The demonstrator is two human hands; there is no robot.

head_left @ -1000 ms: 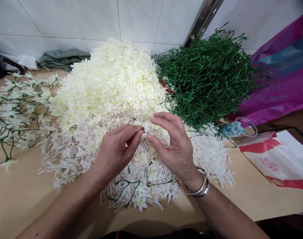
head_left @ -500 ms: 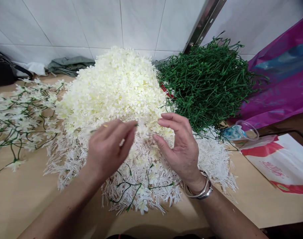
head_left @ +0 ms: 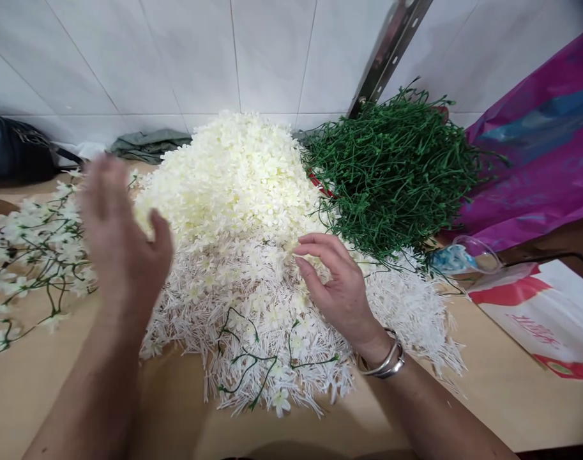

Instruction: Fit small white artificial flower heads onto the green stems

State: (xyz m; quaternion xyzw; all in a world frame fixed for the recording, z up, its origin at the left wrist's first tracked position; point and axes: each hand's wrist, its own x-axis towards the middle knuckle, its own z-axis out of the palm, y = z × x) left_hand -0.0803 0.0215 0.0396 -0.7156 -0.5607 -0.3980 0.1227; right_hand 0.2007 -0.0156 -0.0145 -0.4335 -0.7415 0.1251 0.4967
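My left hand (head_left: 123, 236) is raised over the left side, between the assembled flower sprays and the heap of white petals. It is blurred, with fingers stretched up and thumb apart, and I see nothing in it. Over the pile of white stamens (head_left: 186, 313), my right hand (head_left: 336, 287) has thumb and index finger almost together in a pinch. Anything between them is too small to make out. The white artificial flower heads (head_left: 243, 172) are heaped behind both hands. A branching green stem (head_left: 253, 354) lies on the stamens in front of my right hand.
Finished flower sprays (head_left: 46, 243) lie at the left. Green plastic stems (head_left: 391, 172) are piled at the back right. Beside them are a clear plastic cup (head_left: 477, 255), a red-and-white bag (head_left: 525, 313) and a purple bag (head_left: 521, 166). A black bag (head_left: 13, 150) stands by the tiled wall.
My left hand has moved left and up from the middle, and its fingers have straightened. My right hand has stayed in place, its thumb and index finger drawing closer together.
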